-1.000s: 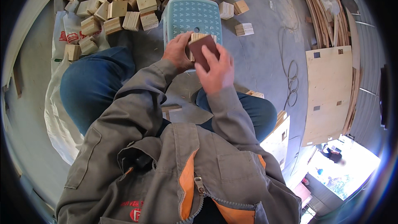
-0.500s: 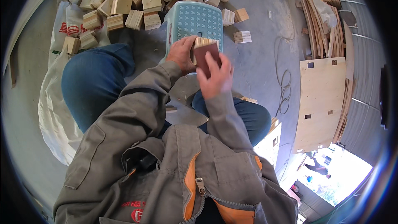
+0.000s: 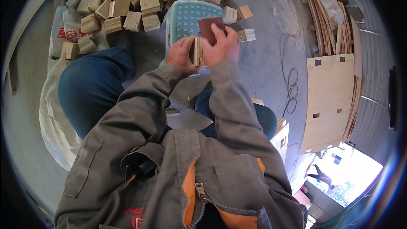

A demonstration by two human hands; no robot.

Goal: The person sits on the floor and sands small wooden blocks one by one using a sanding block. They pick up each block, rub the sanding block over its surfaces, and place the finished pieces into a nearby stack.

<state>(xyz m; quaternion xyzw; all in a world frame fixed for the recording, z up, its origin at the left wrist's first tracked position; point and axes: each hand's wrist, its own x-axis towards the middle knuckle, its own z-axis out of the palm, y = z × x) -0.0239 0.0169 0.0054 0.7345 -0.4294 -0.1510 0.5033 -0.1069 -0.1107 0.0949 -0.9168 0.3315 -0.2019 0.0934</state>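
A plywood block (image 3: 198,52) with layered edges stands on a light blue plastic stool (image 3: 181,15) between my knees. My left hand (image 3: 181,57) grips its left side, with the thumb toward its near end. A flat, reddish-brown sanding block (image 3: 207,29) is in my right hand (image 3: 222,47), its fingers bent over the top. That hand sits at the plywood block's right, and the sanding block tilts beyond its far end. Whether the two pieces touch I cannot tell.
A heap of plywood blocks (image 3: 148,2) lies beyond the stool, with a few loose ones (image 3: 246,35) to its right. A white sack (image 3: 59,114) is spread at the left. Cable (image 3: 290,89) coils on the floor; plywood sheets (image 3: 328,97) lean at the right.
My right hand has moved the sanding block away from me and slightly right, so more of the plywood block shows. My left hand keeps its grip, a little further left.
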